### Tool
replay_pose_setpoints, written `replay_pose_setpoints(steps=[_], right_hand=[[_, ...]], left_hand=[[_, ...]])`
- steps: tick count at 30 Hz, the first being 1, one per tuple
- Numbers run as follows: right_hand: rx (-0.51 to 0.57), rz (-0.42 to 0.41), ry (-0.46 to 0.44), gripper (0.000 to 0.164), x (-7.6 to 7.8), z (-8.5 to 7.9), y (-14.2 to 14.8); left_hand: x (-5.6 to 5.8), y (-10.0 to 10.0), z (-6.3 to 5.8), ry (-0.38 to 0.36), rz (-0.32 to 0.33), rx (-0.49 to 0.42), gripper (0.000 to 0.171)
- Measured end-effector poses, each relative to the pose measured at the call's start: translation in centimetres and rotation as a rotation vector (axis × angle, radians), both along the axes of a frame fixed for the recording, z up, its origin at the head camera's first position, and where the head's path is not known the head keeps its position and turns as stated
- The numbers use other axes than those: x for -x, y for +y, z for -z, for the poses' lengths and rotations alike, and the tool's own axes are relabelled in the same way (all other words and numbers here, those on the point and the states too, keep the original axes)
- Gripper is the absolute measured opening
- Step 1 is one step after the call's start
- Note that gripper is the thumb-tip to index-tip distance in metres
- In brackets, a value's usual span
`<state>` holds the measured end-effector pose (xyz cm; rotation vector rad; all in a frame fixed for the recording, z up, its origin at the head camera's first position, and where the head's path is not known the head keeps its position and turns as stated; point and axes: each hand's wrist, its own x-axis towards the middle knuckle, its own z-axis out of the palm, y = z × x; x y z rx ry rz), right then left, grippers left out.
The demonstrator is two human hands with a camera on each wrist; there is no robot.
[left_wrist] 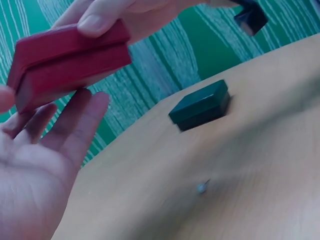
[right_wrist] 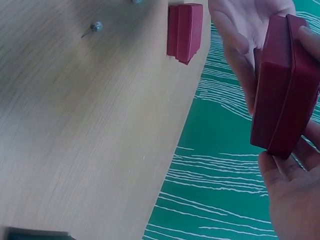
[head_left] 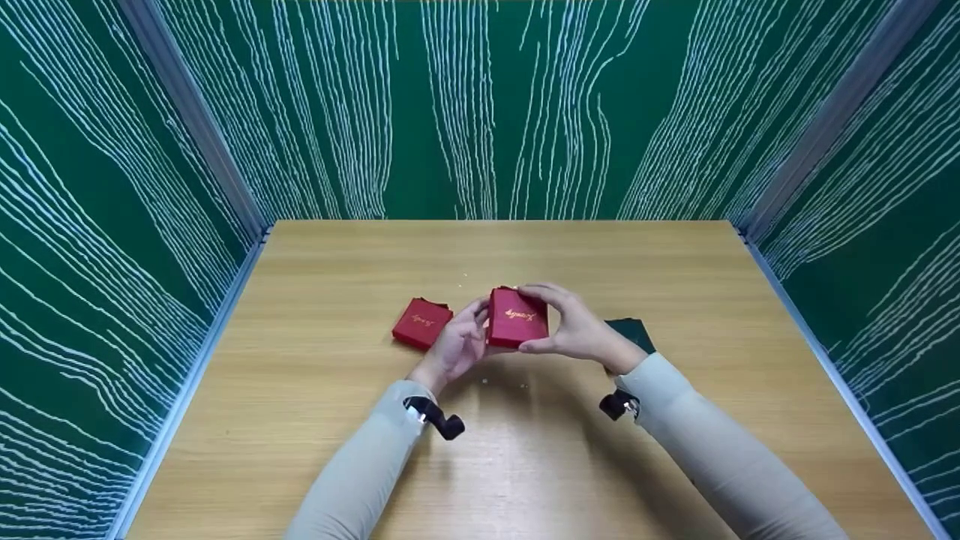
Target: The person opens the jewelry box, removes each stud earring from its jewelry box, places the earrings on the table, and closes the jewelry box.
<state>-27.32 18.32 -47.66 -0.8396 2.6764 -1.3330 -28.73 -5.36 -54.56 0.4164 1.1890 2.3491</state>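
A red jewelry box with gold lettering on its lid is raised above the table, lid closed. My right hand holds it by opposite edges, thumb on the near side and fingers on the far side. The left hand is at the box's left side, palm turned up; in the left wrist view its loosely extended fingers reach beneath and behind the box. Whether they bear its weight is hard to tell. A second red box lies on the table just left of the left hand.
A dark green box lies on the wooden table, partly hidden behind the right wrist in the head view. Small stud-like pieces with thin pins, one a stud, lie near the hands. Green, white-streaked walls enclose the table.
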Motion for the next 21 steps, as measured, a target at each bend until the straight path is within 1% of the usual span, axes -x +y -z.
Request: replay_pose_setpoints(steps=[2,4,7,9,11,13,16,21], right_hand=[[0.000,-0.002,0.000,0.089,0.0,0.0,0.1],[-0.002,-0.004,0.001,0.088,0.1,0.0,0.2],[-0.009,-0.004,0.004,0.088,0.1,0.1,0.3],[-0.012,-0.005,0.003,0.088,0.2,0.2,0.4],[-0.020,-0.002,-0.003,0.088,0.2,0.2,0.5],[-0.027,-0.001,-0.005,0.088,0.2,0.2,0.5],[-0.042,0.000,-0.011,0.090,0.1,0.2,0.4],[-0.037,-0.011,-0.008,0.090,0.0,0.0,0.3]], left_hand=[[0.2,-0.5,0.0,0.054,0.048,0.025,0.099],[0.3,-1.0,0.0,0.093,0.089,0.058,0.101],[0.3,-1.3,-0.1,0.141,0.104,0.134,0.102],[0.2,-1.3,-0.2,0.184,0.093,0.204,0.104],[0.1,-1.1,-0.4,0.228,0.061,0.279,0.109],[0.0,-0.9,-0.5,0.258,0.033,0.335,0.112],[-0.1,-0.7,-0.7,0.285,-0.004,0.377,0.113],[-0.2,-0.5,-0.7,0.302,-0.034,0.414,0.109]])
